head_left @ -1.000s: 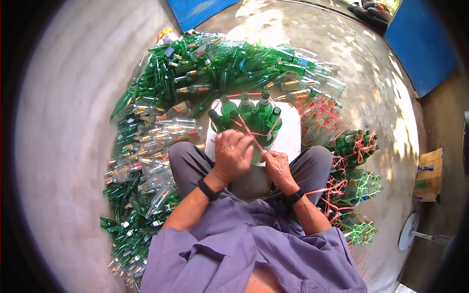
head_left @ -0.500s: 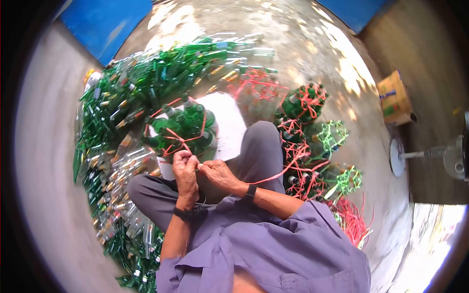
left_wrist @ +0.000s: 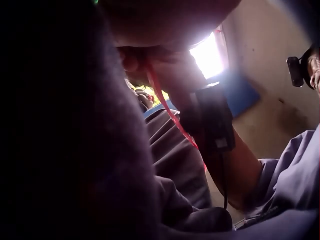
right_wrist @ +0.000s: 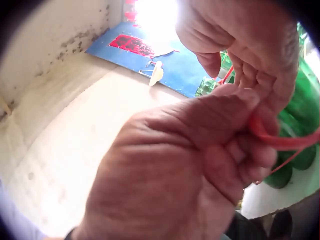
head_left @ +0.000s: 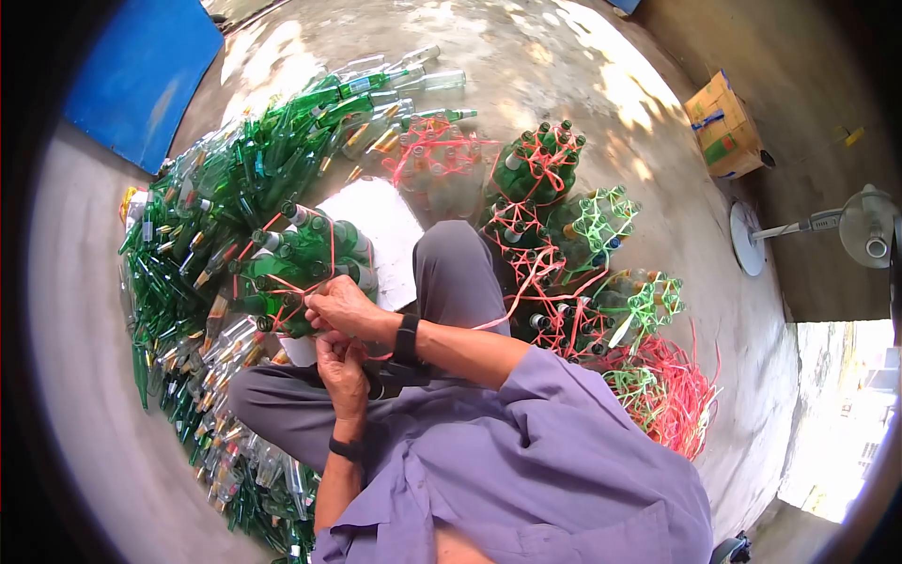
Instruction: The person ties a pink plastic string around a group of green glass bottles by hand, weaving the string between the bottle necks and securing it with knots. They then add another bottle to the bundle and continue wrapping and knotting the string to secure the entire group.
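A cluster of green bottles (head_left: 324, 246) stands on a white board (head_left: 387, 216), red plastic twine (head_left: 332, 252) looped around the necks. At the cluster's near edge my right hand (head_left: 349, 310) pinches the twine, fingers curled. My left hand (head_left: 344, 381) is just below it, closer to my body. In the right wrist view the left hand (right_wrist: 165, 150) holds a strand of twine (right_wrist: 287, 142) between thumb and curled fingers, under the right hand (right_wrist: 245, 45). The left wrist view is mostly dark; a red strand (left_wrist: 167, 107) hangs by the right forearm.
Loose bottles (head_left: 235, 179) lie heaped left and ahead. Tied bundles of bottles (head_left: 540, 164) stand to the right, beside a tangle of red twine (head_left: 672, 395). Farther right are a standing fan (head_left: 749, 237) and a cardboard box (head_left: 725, 127). A blue panel (head_left: 146, 80) leans at upper left.
The head view has turned right, shifting the scene left. My left hand has dropped from over the bottles toward my body. My right hand has crossed leftward above it to the twine.
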The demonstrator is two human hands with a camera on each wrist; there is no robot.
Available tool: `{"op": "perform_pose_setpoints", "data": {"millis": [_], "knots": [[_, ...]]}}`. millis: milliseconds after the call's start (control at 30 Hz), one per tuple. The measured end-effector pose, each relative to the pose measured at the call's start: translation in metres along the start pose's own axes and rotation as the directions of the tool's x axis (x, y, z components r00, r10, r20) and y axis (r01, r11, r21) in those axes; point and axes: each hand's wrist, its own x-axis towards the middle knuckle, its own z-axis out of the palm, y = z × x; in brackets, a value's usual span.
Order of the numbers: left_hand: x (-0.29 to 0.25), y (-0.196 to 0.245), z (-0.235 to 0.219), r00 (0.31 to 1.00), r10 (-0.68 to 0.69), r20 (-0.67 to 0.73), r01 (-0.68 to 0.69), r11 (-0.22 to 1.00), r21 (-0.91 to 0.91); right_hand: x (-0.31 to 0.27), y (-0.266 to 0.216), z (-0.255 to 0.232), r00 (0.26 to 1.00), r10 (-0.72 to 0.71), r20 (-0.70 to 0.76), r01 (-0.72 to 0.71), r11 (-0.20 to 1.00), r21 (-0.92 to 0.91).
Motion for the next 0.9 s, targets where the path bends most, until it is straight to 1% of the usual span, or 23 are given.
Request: {"op": "perform_pose_setpoints", "data": {"millis": [33, 67, 100, 133, 167, 200, 233, 267, 300, 333, 367, 400, 467, 533, 567, 600, 667, 733, 767, 800, 867, 900], "knots": [[-0.002, -0.001, 0.0, 1.0, 0.005, 0.01, -0.005, 1.0, 0.004, 0.001, -0.005, 0.003, 0.997, 0.07, -0.039, -0.068, 0.996, 0.051], [-0.003, -0.002, -0.001, 1.0, 0.011, 0.019, -0.011, 1.0, 0.008, -0.001, -0.009, 0.003, 0.997, 0.069, -0.037, -0.067, 0.996, 0.054], [-0.004, -0.003, -0.001, 1.0, 0.014, 0.015, -0.014, 1.0, 0.012, -0.004, -0.013, 0.002, 0.99, 0.136, -0.022, -0.132, 0.984, 0.117], [-0.005, -0.003, -0.001, 1.0, -0.016, 0.004, 0.016, 0.998, 0.058, -0.006, -0.017, 0.002, 0.98, 0.2, 0.003, -0.198, 0.964, 0.177], [-0.005, -0.002, -0.002, 0.999, -0.042, -0.019, 0.044, 0.994, 0.104, -0.007, -0.018, 0.0, 0.987, 0.133, -0.092, -0.132, 0.991, 0.017], [-0.005, 0.002, -0.005, 0.999, -0.026, -0.046, 0.031, 0.993, 0.113, -0.003, -0.013, 0.002, 0.986, 0.049, -0.161, -0.073, 0.986, -0.147], [-0.003, 0.008, -0.008, 1.0, 0.012, 0.009, -0.014, 0.957, 0.29, 0.004, -0.004, 0.007, 0.982, -0.012, -0.188, 0.006, 0.999, -0.033], [-0.002, 0.015, -0.012, 0.998, 0.033, 0.06, -0.057, 0.886, 0.459, 0.005, 0.005, 0.001, 0.985, -0.025, -0.171, 0.018, 0.999, -0.045], [0.0, 0.028, -0.012, 0.986, 0.158, 0.043, -0.155, 0.808, 0.569, 0.003, 0.003, 0.0, 0.985, 0.036, -0.168, -0.04, 0.999, -0.019], [0.004, 0.034, -0.017, 0.975, 0.221, 0.011, -0.178, 0.755, 0.631, 0.005, 0.01, 0.002, 0.985, 0.009, -0.174, -0.004, 1.0, 0.029], [0.009, 0.045, -0.022, 0.936, 0.349, 0.051, -0.273, 0.623, 0.733, -0.005, -0.007, 0.005, 0.981, 0.077, -0.178, -0.074, 0.997, 0.02], [0.015, 0.057, -0.025, 0.883, 0.454, 0.118, -0.349, 0.466, 0.813, -0.011, -0.018, 0.007, 0.981, 0.089, -0.175, -0.083, 0.996, 0.045], [0.032, 0.077, -0.028, 0.757, 0.61, 0.235, -0.471, 0.261, 0.842, -0.008, -0.01, 0.0, 0.982, 0.134, -0.132, -0.124, 0.989, 0.087], [0.05, 0.094, -0.029, 0.742, 0.575, 0.346, -0.497, 0.126, 0.858, -0.009, -0.009, 0.001, 0.987, 0.103, -0.121, -0.089, 0.989, 0.122], [0.058, 0.095, -0.031, 0.771, 0.53, 0.353, -0.487, 0.134, 0.863, -0.008, -0.009, 0.001, 0.984, 0.131, -0.119, -0.126, 0.991, 0.046], [0.067, 0.094, -0.033, 0.796, 0.484, 0.363, -0.481, 0.142, 0.865, -0.007, -0.01, 0.001, 0.985, 0.136, -0.102, -0.132, 0.99, 0.045], [0.08, 0.085, -0.037, 0.802, 0.457, 0.386, -0.464, 0.068, 0.883, -0.005, -0.012, 0.0, 0.977, 0.144, -0.154, -0.145, 0.989, 0.008], [0.085, 0.082, -0.04, 0.81, 0.454, 0.372, -0.468, 0.118, 0.876, -0.002, -0.009, 0.0, 0.98, 0.121, -0.159, -0.126, 0.992, -0.021], [0.085, 0.079, -0.042, 0.814, 0.452, 0.364, -0.46, 0.122, 0.879, -0.002, -0.006, 0.0, 0.98, 0.1, -0.171, -0.11, 0.993, -0.048], [0.084, 0.078, -0.043, 0.815, 0.458, 0.354, -0.45, 0.116, 0.886, -0.004, -0.006, 0.0, 0.98, 0.109, -0.167, -0.119, 0.992, -0.052], [0.085, 0.075, -0.044, 0.819, 0.464, 0.338, -0.433, 0.113, 0.894, -0.006, -0.007, 0.002, 0.98, 0.066, -0.188, -0.082, 0.994, -0.076], [0.085, 0.077, -0.042, 0.813, 0.483, 0.324, -0.413, 0.088, 0.906, -0.005, -0.006, 0.003, 0.98, 0.074, -0.184, -0.09, 0.993, -0.08]]}}
